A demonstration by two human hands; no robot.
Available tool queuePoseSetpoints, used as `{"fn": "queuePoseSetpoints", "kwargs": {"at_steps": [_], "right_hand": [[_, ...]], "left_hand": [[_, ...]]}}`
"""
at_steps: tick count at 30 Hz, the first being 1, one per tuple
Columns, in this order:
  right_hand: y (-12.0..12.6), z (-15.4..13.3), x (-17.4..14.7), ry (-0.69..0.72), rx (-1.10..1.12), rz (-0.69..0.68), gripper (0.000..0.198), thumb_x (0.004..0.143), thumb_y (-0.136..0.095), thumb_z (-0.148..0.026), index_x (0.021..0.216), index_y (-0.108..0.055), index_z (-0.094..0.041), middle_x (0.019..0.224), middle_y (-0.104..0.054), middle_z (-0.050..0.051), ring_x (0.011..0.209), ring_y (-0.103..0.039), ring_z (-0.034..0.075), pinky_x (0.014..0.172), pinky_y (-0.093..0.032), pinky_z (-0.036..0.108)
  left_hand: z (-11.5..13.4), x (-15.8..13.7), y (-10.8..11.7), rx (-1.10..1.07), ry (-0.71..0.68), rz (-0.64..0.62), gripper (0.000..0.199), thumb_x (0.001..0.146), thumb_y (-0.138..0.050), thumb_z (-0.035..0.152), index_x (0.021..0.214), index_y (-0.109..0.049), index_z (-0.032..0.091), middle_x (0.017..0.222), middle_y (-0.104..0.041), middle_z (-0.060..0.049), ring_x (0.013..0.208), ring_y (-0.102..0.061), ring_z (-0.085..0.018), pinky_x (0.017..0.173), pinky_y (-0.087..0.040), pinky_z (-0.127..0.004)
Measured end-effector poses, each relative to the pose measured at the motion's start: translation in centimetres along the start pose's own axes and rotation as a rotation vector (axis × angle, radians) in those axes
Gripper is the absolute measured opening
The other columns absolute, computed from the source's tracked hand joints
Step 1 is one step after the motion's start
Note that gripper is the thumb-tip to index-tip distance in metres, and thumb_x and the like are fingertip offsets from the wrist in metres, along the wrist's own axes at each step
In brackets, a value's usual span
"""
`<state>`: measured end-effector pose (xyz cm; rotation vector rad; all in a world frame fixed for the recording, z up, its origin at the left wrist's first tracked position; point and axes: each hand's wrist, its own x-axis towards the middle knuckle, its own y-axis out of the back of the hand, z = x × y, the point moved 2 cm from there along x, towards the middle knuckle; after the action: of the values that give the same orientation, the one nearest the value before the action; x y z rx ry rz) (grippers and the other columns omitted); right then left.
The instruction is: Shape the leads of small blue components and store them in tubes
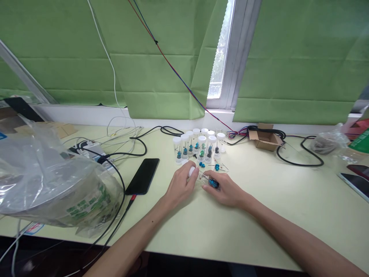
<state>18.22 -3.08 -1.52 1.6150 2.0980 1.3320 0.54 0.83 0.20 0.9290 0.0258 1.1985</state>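
Observation:
My left hand (184, 179) is closed, thumb and fingers pinching a white cap (191, 171). In my right hand (223, 187) lies a small clear vial (205, 179), tilted nearly flat with its end toward the cap. Inside that vial shows a dark blue part (213, 183) with thin wire legs. Whether cap and vial touch, I cannot tell. Just beyond my hands stand several upright clear vials with white caps (201, 150), holding blue or dark parts on wire legs. Loose blue parts (217, 167) lie on the table in front of them.
A black phone (142, 177) with a cable lies left of my hands. A large plastic bag (57, 181) fills the table's left side. At the back right sits an open cardboard box (266, 140) beside black cables (300, 164). Another phone (356, 186) lies far right.

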Motion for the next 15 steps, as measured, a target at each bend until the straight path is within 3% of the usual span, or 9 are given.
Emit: {"fn": "queuePoseSetpoints", "kwargs": {"at_steps": [15], "right_hand": [[-0.63, -0.13, -0.04, -0.071, 0.089, 0.063, 0.025, 0.092, -0.056, -0.037, 0.108, -0.059, -0.019, 0.070, -0.053, -0.002, 0.061, -0.043, 0.013, 0.061, -0.037, 0.025]], "left_hand": [[0.32, -0.28, -0.23, -0.180, 0.099, 0.035, 0.031, 0.101, -0.032, 0.042, 0.078, -0.038, 0.021, 0.068, -0.038, 0.004, 0.062, -0.034, -0.013, 0.060, -0.030, -0.026]]}}
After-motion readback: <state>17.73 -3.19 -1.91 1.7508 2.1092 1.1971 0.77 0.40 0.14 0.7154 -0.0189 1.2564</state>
